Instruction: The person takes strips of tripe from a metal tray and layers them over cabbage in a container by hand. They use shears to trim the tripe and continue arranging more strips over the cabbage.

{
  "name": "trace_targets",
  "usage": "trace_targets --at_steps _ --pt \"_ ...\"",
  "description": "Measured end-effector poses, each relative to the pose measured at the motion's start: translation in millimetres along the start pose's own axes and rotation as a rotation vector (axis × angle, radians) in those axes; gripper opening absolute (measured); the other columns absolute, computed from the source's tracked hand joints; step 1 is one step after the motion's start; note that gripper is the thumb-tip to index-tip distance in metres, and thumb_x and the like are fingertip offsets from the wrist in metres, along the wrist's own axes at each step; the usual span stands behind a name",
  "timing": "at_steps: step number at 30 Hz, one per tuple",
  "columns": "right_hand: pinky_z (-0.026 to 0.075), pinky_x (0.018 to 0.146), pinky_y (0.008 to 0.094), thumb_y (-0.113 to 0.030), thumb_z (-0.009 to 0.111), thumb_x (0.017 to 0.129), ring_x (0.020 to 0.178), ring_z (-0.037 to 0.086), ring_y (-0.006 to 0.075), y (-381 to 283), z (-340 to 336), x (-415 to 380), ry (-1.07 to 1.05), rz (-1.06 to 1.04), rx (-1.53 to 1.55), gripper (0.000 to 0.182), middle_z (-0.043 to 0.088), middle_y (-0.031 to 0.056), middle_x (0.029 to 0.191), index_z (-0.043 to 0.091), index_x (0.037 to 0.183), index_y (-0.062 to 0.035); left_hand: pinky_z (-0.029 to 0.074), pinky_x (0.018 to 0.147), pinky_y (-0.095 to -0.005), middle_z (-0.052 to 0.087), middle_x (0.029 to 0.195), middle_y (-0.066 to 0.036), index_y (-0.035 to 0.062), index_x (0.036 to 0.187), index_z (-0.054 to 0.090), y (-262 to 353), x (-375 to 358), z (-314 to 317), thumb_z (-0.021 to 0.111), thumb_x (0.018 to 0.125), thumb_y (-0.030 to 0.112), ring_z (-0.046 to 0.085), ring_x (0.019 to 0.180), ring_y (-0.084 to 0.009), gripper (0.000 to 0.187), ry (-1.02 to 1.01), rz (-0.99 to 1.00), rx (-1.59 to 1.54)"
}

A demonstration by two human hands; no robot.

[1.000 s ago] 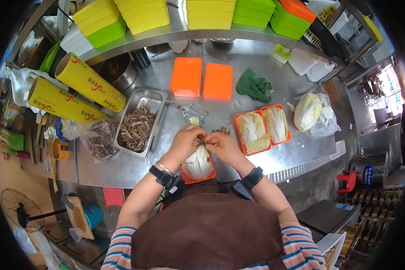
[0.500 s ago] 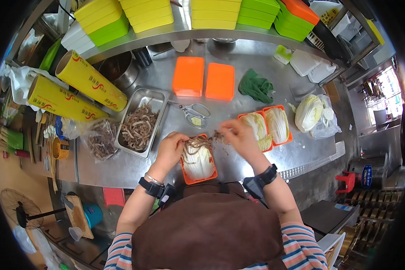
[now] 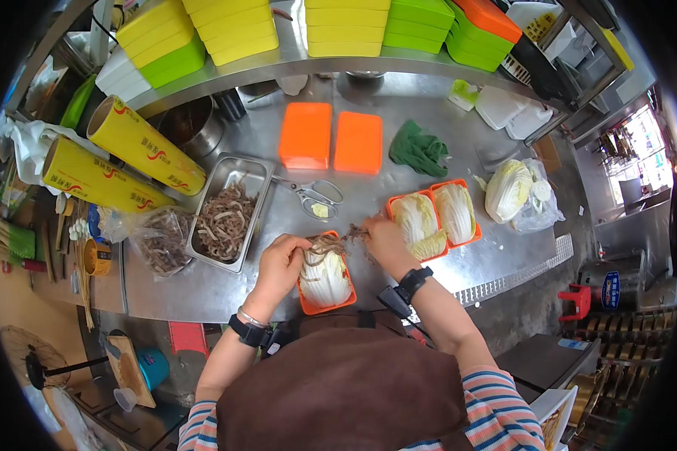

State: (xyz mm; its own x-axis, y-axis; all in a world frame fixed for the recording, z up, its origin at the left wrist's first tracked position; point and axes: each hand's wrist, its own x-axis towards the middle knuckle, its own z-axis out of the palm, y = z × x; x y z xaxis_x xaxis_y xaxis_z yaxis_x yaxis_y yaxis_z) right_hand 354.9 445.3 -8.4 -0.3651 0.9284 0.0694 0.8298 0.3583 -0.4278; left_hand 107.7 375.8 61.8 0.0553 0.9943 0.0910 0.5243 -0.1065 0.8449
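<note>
Shiny steel makes up the tabletop (image 3: 195, 289) in front of me, in a crowded kitchen. My left fingers (image 3: 299, 242) are pinched closed on the end of some brown strips (image 3: 325, 244), which lie across the far end of a cabbage (image 3: 325, 279) in an orange tray (image 3: 325, 309). My right fingers (image 3: 370, 224) are bunched at some brown scraps (image 3: 356, 232) just beside it; I cannot tell whether they have a grip.

The tray sits near my edge of the tabletop, close to my apron (image 3: 338, 391). Just beyond it lie scissors (image 3: 325, 192). To the left, a steel pan (image 3: 237, 266) holds more strips, beside a plastic bag (image 3: 162, 244). To the right, two filled trays (image 3: 433, 218) sit side by side, near a whole cabbage (image 3: 508, 192).

Farther off are two orange stacks (image 3: 306, 135) and a green cloth (image 3: 419, 148), with yellow rolls (image 3: 147, 146) at the left. Yellow and green boxes line a steel shelf (image 3: 278, 66) beyond. Down on the floor at the right stands a red stool (image 3: 577, 301).
</note>
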Motion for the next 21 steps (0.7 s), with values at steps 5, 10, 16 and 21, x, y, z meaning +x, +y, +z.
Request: trace_targets --at_steps 5,10,16,21 --pt "0.053 0.074 0.0292 -0.015 0.066 0.089 0.083 0.064 0.015 17 -35 -2 -0.276 0.388 0.996 0.017 0.067 0.0057 0.091 0.066 0.102 -0.0026 0.049 0.072 -0.0275 0.066 0.09 -0.009 0.0015 0.095 0.068 -7 0 4 0.059 0.088 -0.002 0.064 0.079 -0.0174 0.012 -0.023 -0.045 -0.103" --pt "0.051 0.075 0.0242 -0.016 0.065 0.094 0.086 0.063 0.0095 -2 -67 -6 -0.389 0.344 1.461 0.019 0.067 0.0021 0.096 0.066 0.107 -0.0032 0.051 0.081 -0.0268 0.065 0.106 -0.005 0.0044 0.118 0.061 7 20 26 0.057 0.096 0.009 0.063 0.097 -0.014 0.023 -0.185 -0.175 -0.429" --pt "0.051 0.077 0.0244 -0.013 0.067 0.091 0.09 0.063 0.0102 -44 -75 -12 -0.356 0.282 1.584 0.02 0.067 0.0022 0.102 0.064 0.109 -0.0055 0.053 0.085 -0.0279 0.065 0.112 -0.009 0.0025 0.131 0.052 31 21 27 0.06 0.096 0.009 0.065 0.095 -0.0148 0.037 -0.413 -0.313 -0.891" --pt "0.053 0.074 0.0252 -0.007 0.067 0.09 0.093 0.064 0.0108 -52 -45 -23 -0.25 0.27 1.696 0.017 0.066 0.0045 0.105 0.06 0.106 -0.0076 0.051 0.071 -0.0237 0.069 0.092 -0.004 -0.0015 0.107 0.065 3 6 17 0.064 0.092 0.003 0.062 0.078 -0.0083 0.016 -0.278 -0.338 -0.766"
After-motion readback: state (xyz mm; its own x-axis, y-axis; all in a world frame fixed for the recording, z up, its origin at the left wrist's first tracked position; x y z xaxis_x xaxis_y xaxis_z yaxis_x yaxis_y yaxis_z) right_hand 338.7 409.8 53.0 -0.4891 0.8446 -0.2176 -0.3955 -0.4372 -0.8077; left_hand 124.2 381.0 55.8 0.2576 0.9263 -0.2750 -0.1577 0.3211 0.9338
